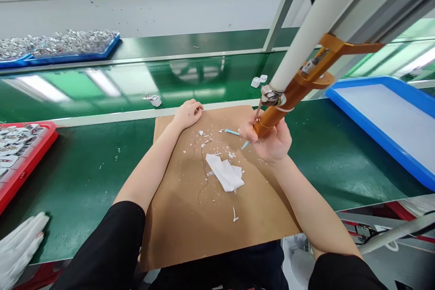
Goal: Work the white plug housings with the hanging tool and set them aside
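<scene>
My right hand [270, 138] is closed around the orange handle of a caulking gun [306, 77] that carries a long white tube [316, 22] slanting up to the right. Its light blue nozzle tip [245, 145] pokes out below my fingers, just above a brown cardboard sheet [210, 217]. My left hand [186, 113] rests at the cardboard's far edge with its fingers curled under; whether it holds anything is hidden. A crumpled white tissue [224, 173] and white sealant scraps lie on the cardboard between my hands. A second light blue nozzle [232, 132] lies near my right hand.
A green conveyor belt [102, 86] runs behind the cardboard, carrying small white parts [154, 99] and another pair of white parts [258, 81]. A red tray [20, 154] of parts sits left, a blue tray [390, 122] right, a heaped blue tray [57, 47] far back. A white-gloved hand [16, 247] shows at lower left.
</scene>
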The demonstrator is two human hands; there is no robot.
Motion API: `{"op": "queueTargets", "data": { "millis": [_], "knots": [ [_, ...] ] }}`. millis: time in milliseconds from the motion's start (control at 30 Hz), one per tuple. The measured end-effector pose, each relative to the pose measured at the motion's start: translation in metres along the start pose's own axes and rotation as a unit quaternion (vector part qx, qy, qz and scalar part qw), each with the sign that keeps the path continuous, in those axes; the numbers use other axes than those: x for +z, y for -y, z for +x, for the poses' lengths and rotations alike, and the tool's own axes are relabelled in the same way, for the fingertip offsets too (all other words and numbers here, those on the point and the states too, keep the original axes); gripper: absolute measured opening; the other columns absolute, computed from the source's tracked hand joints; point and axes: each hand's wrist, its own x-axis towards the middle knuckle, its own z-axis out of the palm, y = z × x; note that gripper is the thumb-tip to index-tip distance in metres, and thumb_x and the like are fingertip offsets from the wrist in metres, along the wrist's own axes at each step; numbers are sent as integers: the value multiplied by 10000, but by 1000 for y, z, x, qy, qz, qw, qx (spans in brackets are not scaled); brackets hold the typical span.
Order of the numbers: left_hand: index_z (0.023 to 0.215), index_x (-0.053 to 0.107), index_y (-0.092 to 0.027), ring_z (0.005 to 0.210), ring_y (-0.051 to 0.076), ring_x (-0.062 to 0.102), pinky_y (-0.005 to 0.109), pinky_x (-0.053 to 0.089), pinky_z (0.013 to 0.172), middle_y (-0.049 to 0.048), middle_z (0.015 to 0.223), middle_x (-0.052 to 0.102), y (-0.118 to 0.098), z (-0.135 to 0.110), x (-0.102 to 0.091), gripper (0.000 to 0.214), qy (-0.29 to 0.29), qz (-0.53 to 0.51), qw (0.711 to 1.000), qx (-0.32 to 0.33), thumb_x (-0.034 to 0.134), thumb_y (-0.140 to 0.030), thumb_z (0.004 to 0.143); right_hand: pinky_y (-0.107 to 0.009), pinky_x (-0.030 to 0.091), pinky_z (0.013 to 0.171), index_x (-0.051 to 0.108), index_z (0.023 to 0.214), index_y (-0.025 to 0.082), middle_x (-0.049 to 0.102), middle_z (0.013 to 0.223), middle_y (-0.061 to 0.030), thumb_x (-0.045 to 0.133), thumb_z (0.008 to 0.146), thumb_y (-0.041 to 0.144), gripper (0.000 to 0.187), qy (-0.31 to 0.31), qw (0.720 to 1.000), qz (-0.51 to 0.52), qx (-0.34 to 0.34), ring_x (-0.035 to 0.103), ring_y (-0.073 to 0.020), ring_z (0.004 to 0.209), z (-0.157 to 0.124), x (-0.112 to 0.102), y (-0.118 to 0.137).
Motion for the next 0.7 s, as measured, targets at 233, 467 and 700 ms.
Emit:
{"op": "queueTargets", "data": {
  "millis": [233, 467, 700],
  "knots": [
    [942, 634, -197, 918, 202, 550, 319, 453, 814, 45, 909, 591, 5, 0, 2, 212, 0, -10, 1000, -4, 449, -206, 839, -253, 287, 516, 590, 799, 211, 433, 461, 27, 402, 818, 588, 422, 6, 1000, -9, 2, 351, -96, 435, 0, 0, 1],
    [979, 654, -189, 981, 218, 546, 341, 455, 875, 65, 993, 604, -3, -1, -1, 243, -11, 5, 1000, -8, 448, -216, 852, -239, 273, 477, 550, 793, 197, 497, 595, 15, 421, 782, 644, 465, -114, 991, -49, -47, 361, -65, 431, -4, 4, -7],
    [981, 671, -168, 929, 240, 588, 384, 463, 856, 87, 931, 660, -8, -4, -2, 263, -44, 46, 998, -7, 438, -216, 869, -238, 240, 451, 491, 751, 192, 453, 570, 22, 352, 805, 675, 505, -201, 971, -98, -79, 350, -68, 430, -6, 6, -15]
  ]
}}
